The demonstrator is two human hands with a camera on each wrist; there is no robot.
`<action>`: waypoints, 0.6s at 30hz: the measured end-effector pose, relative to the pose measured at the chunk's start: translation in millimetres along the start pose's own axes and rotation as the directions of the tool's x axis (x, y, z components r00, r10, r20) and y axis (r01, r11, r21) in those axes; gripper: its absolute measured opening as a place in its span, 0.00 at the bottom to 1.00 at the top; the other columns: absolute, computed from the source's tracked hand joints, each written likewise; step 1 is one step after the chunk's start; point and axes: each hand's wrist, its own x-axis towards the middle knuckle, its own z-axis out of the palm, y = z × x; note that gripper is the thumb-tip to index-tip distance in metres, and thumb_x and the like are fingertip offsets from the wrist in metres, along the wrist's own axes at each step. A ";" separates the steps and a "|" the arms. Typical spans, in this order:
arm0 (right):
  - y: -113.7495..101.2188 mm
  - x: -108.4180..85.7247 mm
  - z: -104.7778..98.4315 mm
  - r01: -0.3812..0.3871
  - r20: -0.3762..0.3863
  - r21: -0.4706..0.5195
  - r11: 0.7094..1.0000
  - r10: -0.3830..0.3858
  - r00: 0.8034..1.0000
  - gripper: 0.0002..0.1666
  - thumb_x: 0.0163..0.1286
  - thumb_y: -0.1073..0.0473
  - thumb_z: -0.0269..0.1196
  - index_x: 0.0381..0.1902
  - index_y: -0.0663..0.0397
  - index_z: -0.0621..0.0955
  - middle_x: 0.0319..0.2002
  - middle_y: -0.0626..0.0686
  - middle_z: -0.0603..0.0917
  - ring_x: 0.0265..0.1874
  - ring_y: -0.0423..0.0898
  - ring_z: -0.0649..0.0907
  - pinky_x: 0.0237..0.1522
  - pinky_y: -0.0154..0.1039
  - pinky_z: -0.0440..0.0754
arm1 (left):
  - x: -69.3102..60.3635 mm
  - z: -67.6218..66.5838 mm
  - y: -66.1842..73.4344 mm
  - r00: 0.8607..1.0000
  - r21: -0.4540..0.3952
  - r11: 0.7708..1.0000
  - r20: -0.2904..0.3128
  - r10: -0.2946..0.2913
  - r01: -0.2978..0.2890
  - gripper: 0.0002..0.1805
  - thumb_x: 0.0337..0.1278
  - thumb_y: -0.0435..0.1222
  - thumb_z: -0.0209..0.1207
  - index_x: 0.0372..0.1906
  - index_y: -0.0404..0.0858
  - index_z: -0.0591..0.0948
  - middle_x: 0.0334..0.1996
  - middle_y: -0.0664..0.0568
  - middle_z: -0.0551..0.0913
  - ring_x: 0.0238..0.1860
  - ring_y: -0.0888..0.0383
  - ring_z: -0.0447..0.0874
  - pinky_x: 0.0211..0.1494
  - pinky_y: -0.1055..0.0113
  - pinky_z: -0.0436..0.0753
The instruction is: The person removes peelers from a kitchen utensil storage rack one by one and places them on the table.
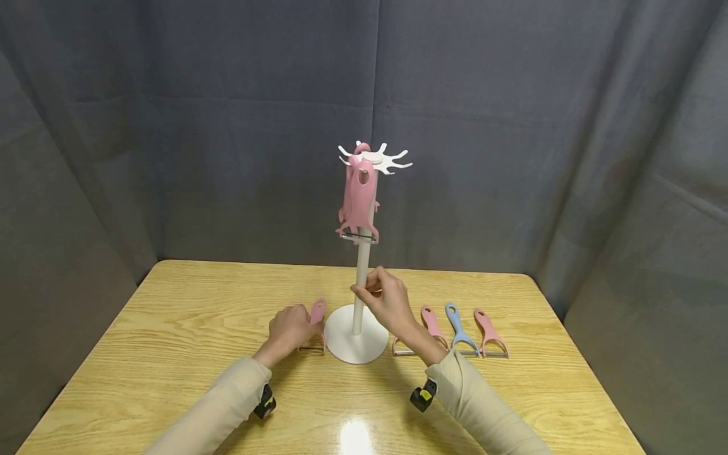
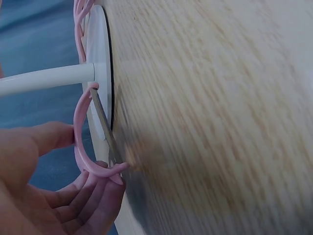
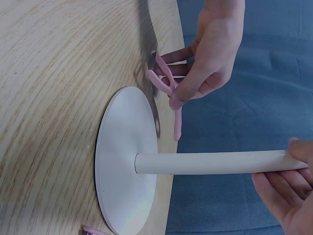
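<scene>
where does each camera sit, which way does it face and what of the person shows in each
Head: worn on the head, facing forward and down at the stand and table; left hand, right hand and sleeves show.
Left wrist: worn there, facing the held pink peeler; the left hand shows.
Right wrist: worn there, facing the pole and base; the right hand and, beyond, the left show.
Both wrist views share the base, pole and pink peeler.

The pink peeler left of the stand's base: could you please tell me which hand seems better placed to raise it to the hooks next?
Probably the left: the left hand holds that pink peeler, while the right hand grips the white pole, seemingly better placed to steady it.
</scene>
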 end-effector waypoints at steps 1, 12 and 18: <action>0.2 -0.1 0.2 0.000 -0.001 0.000 1.000 0.000 1.000 0.11 0.63 0.65 0.70 0.34 0.59 0.77 0.29 0.52 0.84 0.28 0.44 0.85 0.32 0.34 0.86 | -0.2 0.3 0.4 1.000 0.005 1.000 0.003 -0.003 0.003 0.30 0.54 0.42 0.66 0.05 0.45 0.63 0.04 0.61 0.56 0.11 0.63 0.54 0.16 0.69 0.56; 1.0 -0.5 0.6 0.007 0.003 -0.002 1.000 -0.007 1.000 0.11 0.64 0.65 0.70 0.34 0.58 0.77 0.30 0.52 0.83 0.28 0.44 0.84 0.32 0.33 0.86 | -0.8 1.7 1.9 0.999 0.043 0.999 0.023 -0.034 0.033 0.29 0.54 0.41 0.67 0.07 0.44 0.62 0.05 0.60 0.57 0.11 0.63 0.55 0.16 0.70 0.55; 1.4 -0.8 0.2 0.006 0.001 0.001 1.000 -0.006 1.000 0.11 0.63 0.65 0.71 0.34 0.59 0.77 0.29 0.52 0.83 0.28 0.45 0.85 0.32 0.34 0.86 | -1.0 3.0 0.9 0.999 0.061 0.998 0.023 -0.031 0.029 0.30 0.54 0.42 0.68 0.07 0.44 0.62 0.05 0.61 0.57 0.10 0.63 0.55 0.15 0.70 0.55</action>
